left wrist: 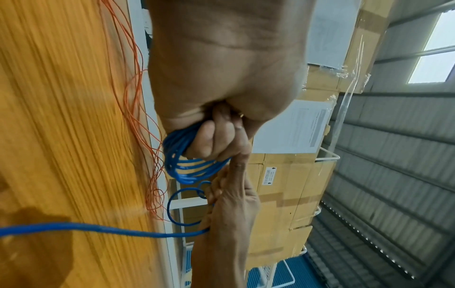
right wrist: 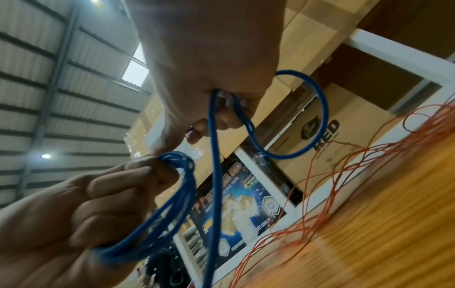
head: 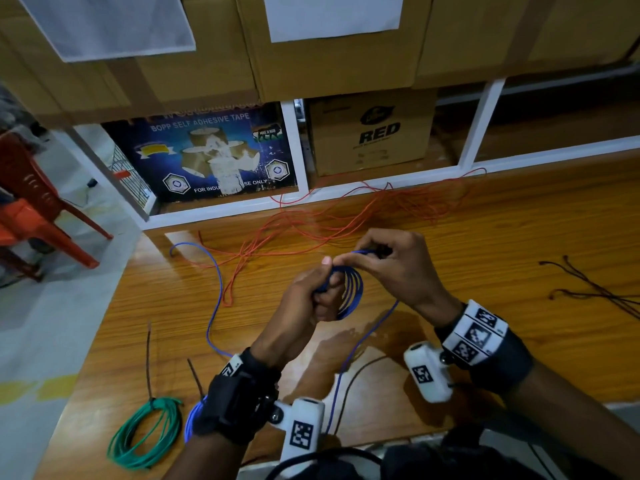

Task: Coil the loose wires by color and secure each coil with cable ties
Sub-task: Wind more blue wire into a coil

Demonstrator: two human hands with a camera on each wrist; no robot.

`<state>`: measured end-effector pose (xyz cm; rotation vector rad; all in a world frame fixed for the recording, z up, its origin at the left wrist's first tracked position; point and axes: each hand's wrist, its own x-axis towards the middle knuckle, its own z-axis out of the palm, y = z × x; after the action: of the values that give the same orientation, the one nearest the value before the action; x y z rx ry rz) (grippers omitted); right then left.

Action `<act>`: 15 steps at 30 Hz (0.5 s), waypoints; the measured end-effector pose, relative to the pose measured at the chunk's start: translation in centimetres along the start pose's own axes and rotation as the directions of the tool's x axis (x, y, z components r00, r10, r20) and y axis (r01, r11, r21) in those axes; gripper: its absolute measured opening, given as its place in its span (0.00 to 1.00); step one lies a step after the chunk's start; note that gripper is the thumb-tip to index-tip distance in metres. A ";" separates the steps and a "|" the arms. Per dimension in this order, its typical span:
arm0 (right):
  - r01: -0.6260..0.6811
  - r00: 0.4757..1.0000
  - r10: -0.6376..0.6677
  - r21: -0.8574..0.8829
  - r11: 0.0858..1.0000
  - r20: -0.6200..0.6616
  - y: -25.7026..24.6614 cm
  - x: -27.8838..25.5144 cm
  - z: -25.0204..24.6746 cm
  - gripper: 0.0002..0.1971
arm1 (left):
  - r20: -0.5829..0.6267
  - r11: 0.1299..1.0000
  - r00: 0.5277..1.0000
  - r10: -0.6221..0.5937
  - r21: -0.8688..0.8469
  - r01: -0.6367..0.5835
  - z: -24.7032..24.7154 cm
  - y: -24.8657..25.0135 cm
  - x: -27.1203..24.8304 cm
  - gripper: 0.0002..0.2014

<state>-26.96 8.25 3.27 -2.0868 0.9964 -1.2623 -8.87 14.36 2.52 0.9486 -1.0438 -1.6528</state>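
While left hand [head: 311, 299] grips blue coil [head: 349, 292], right hand [head: 391, 265] pinches the next loop; likely next: lay it onto the coil.

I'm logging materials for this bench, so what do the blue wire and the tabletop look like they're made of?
Blue wire: probably a metal core in smooth plastic insulation, since it bends into neat loops with a slight sheen; the core isn't visible.
Tabletop: wood or wood-look laminate, glossy, with straight grain lines and reflections; which one is unclear.

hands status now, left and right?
Left hand: closed, gripping the blue wire coil.
Right hand: closed, pinching the blue wire's loose strand feeding the coil.
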 end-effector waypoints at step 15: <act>-0.228 0.916 0.188 0.075 0.971 0.356 3.0 -1.4 -2.9 0.10 | -0.282 0.867 0.947 0.155 0.499 0.007 -2.3 -1.6 -1.9 0.29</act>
<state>-30.93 7.44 1.65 -1.9641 0.9313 -0.7899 -6.69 16.02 0.52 1.4342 -1.2880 -1.1275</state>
